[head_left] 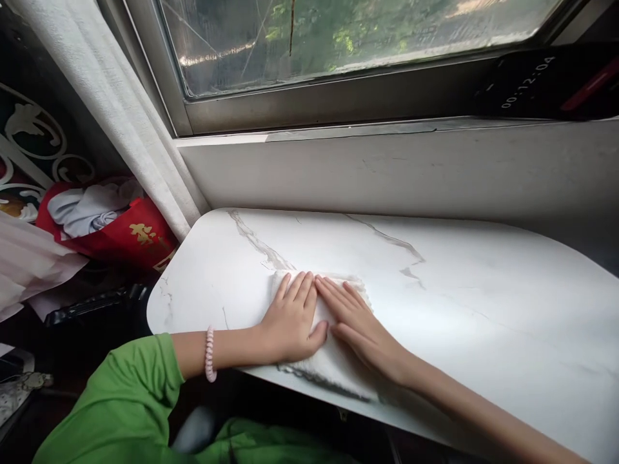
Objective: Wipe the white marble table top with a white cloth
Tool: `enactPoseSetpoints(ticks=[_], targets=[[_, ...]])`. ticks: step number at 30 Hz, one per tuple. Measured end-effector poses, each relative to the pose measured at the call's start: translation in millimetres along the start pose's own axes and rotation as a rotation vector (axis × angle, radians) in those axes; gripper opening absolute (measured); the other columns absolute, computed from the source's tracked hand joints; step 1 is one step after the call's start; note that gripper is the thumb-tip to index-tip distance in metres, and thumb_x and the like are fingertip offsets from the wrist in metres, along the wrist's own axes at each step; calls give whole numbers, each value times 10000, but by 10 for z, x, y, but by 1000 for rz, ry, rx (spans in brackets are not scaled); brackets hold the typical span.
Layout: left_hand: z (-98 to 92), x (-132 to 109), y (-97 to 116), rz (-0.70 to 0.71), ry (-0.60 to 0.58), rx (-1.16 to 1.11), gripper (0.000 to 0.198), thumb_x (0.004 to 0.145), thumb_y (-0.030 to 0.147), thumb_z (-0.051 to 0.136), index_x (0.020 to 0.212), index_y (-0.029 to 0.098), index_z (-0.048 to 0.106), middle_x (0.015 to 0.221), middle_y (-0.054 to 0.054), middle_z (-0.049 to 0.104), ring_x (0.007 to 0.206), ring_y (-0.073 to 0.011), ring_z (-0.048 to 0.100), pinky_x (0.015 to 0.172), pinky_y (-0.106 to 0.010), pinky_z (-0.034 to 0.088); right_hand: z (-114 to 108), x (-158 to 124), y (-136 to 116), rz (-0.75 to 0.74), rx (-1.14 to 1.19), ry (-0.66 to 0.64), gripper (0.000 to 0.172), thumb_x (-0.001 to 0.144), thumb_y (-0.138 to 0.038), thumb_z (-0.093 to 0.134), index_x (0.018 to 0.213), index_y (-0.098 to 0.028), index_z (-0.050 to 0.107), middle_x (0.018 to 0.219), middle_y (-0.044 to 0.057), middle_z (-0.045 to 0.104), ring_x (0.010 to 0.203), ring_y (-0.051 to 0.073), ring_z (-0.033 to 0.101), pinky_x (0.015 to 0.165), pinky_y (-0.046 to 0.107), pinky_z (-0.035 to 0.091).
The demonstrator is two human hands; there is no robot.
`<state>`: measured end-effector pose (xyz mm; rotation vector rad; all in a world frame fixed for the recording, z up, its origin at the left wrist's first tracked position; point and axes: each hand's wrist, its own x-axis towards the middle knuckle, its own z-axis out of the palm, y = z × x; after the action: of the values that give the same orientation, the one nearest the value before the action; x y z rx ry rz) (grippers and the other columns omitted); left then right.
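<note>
A person's two bare hands, left hand and right hand, lie palm down on one white, fuzzy-textured cloth, spread at the lower center of the frame and reaching the near edge of one smooth, round-cornered tabletop veined like marble. The left fingers are straight and slightly fanned, thumb out; the right fingers extend likewise, closer together. Neither set curls around the cloth. One bracelet of pink beads circles the left forearm, beyond a green fabric sleeve. At left, one red bag with gold markings holds crumpled pale fabric. One dark screen, upper right, reads 00:12:04.
</note>
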<state>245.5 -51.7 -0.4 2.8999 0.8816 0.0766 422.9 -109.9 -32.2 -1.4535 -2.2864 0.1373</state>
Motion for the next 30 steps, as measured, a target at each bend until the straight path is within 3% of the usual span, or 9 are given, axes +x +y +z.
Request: enactPoseSetpoints(ticks=[4,8,11,14,21,26,30], targets=[[32,500,-194,-10,7,64,635,957,366,304,1460,-18,254,1554,-181,227,1454,-254,152,1200,-412,68,100,315,315,127,-109,74,638,942,-262,255,1545,-209,51,1541,64,332,1410,232,304,1138,494,290],[66,1160,-572,57,21,116,595,948,319,318,1453,5,285,1540,-156,289,1439,-223,215,1194,-382,78,111,796,690,294,-203,91,603,884,-210,262,1468,-66,307,1487,144,410,1385,257,352,1130,499,289],[87,1573,-832,49,75,125,570,948,303,325,1433,5,323,1520,-161,335,1422,-219,260,1188,-370,99,86,1129,983,329,-200,95,602,858,-201,270,1429,-32,361,1479,156,420,1375,260,367,1133,496,274],[100,1824,-984,27,132,122,532,949,298,329,1402,25,375,1490,-165,386,1400,-225,302,1175,-377,149,71,1342,1217,323,-183,117,598,844,-205,277,1406,-33,390,1456,163,450,1351,263,400,1118,498,289],[118,1960,-1072,15,178,88,476,949,296,338,1364,80,421,1470,-138,424,1373,-218,344,1167,-399,175,116,1442,1422,324,-146,164,588,842,-200,283,1405,-83,406,1442,140,477,1334,265,418,1112,510,287],[100,1944,-1073,15,138,60,526,950,343,342,1401,75,379,1501,-128,380,1403,-206,294,1185,-387,123,130,1379,1379,380,-202,174,590,870,-233,281,1438,-113,386,1475,107,442,1418,286,269,1143,560,208],[68,1881,-1005,-16,108,58,567,947,358,341,1429,58,339,1525,-137,333,1423,-211,256,1189,-389,109,90,1330,1279,414,-227,112,586,889,-228,240,1433,-66,387,1492,130,409,1404,262,309,1155,519,218]])
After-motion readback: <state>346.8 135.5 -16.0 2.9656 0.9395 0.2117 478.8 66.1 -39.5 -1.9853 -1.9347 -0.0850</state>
